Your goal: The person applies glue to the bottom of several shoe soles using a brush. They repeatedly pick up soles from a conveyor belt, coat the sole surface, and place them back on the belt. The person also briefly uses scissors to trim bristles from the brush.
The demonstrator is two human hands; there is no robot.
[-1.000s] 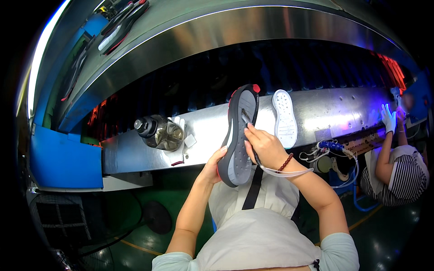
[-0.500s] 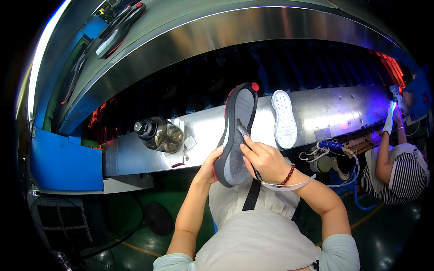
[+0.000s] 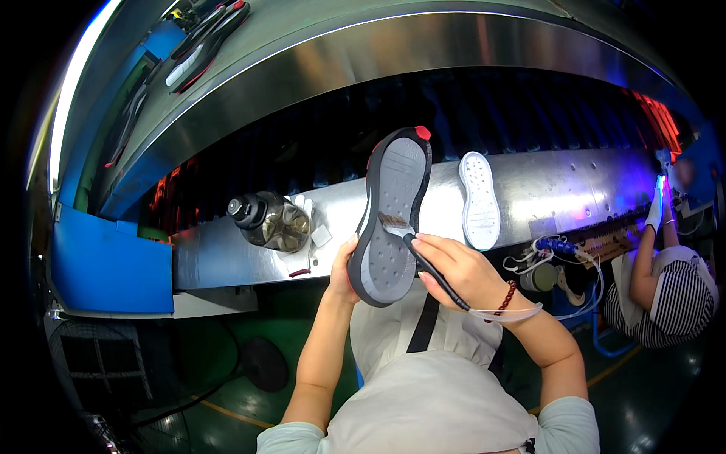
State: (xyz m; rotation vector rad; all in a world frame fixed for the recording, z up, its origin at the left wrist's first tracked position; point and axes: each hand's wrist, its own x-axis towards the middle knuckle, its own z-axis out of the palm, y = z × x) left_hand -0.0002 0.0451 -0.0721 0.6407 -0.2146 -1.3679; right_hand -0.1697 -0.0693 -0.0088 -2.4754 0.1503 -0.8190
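Just right of the left hand (image 3: 345, 270), its gripped shoe sole (image 3: 396, 193) seems light, springy; the sidewall (image 3: 373, 185) suits holding. Right hand (image 3: 465, 268) grasps a brush (image 3: 429, 268).

The fingers of my left grip (image 3: 343, 274) were mostly hidden behind the gray sole (image 3: 399, 178). My sleeves (image 3: 569, 425) were cut off at the bottom. The other person's hands (image 3: 656, 208) looked blurry, and marks on the white sole (image 3: 479, 198) were too tiny to read.
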